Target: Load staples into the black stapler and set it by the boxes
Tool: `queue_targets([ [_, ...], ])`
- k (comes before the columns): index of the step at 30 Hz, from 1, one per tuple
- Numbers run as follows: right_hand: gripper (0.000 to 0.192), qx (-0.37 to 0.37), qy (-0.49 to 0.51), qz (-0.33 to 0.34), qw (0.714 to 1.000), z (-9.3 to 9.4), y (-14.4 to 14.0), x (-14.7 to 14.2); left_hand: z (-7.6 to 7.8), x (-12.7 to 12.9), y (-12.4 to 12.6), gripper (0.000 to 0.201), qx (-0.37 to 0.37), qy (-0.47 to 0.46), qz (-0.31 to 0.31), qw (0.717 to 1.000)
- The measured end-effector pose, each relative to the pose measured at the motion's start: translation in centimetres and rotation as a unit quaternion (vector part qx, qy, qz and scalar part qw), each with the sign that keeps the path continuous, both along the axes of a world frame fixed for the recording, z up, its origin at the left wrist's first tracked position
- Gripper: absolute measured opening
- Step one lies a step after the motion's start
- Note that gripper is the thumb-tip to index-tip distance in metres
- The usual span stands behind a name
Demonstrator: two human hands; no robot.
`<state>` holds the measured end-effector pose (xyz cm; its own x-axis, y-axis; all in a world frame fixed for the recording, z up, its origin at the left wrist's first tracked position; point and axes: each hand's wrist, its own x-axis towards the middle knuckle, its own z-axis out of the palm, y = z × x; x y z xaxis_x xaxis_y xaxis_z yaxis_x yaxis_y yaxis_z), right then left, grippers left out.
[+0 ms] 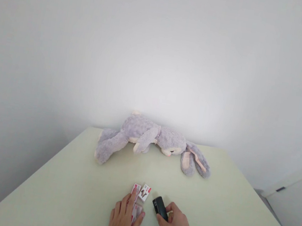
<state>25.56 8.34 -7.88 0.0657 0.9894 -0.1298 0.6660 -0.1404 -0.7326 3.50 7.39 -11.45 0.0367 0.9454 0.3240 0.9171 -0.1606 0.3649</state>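
My left hand [124, 217] lies palm down with its fingers stretched over some small white and red boxes. Its index fingertip rests on the upper box [136, 188], and the thumb is beside the lower box [137, 211]; both are partly covered by the hand. A third small box [144, 192], with a dark picture and a red corner, sits just right of the upper one, apart from my fingers. To the right, my right hand [177, 224] grips a black stapler [160, 211] between thumb and fingers, its far end angled up and left.
A grey plush rabbit [141, 128] lies on its side along the back of the pale green table [71, 184], ears to the right. Behind it stands a white wall [160, 53]. A white door or panel [297, 205] is at the right.
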Motion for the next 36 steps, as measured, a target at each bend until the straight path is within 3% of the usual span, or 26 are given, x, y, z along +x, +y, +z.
queue_targets([
  [3,0.031,-0.03,0.102,-0.01,0.994,-0.8,-0.1,0.1,0.2,1.7,0.8,0.058,0.02,0.033,-0.003,0.999],
  [7,0.065,-0.085,0.246,-0.02,0.965,-1.0,-0.6,-0.6,0.4,2.6,1.2,0.054,0.026,0.056,-0.009,0.998],
  [13,0.089,-0.067,0.332,-0.021,0.941,-1.6,-1.5,-5.4,-1.0,1.6,-0.4,0.05,0.024,0.072,0.026,0.997],
  [17,0.09,-0.063,0.367,0.005,0.928,-3.0,-2.1,-9.7,-2.6,-1.4,-1.8,0.049,0.014,0.09,0.088,0.992],
  [20,0.087,-0.071,0.384,0.045,0.919,-3.6,-2.1,-12.8,-2.9,-5.0,-2.4,0.05,0.013,0.091,0.1,0.991],
  [25,0.079,-0.062,0.405,0.11,0.905,-3.7,-0.5,-18.3,-2.2,-11.2,-1.8,0.05,0.012,0.086,0.133,0.987],
  [30,0.081,-0.09,0.411,0.135,0.897,-3.4,1.8,-23.1,-0.7,-14.8,-0.3,0.05,0.017,0.099,0.156,0.983],
  [33,0.093,-0.092,0.398,0.123,0.904,-3.1,1.8,-23.5,0.2,-15.8,-0.3,0.053,0.035,0.088,0.164,0.982],
  [36,0.086,-0.025,0.327,0.082,0.941,-3.3,0.8,-20.5,0.6,-15.3,-1.2,0.057,0.083,0.042,0.218,0.972],
])
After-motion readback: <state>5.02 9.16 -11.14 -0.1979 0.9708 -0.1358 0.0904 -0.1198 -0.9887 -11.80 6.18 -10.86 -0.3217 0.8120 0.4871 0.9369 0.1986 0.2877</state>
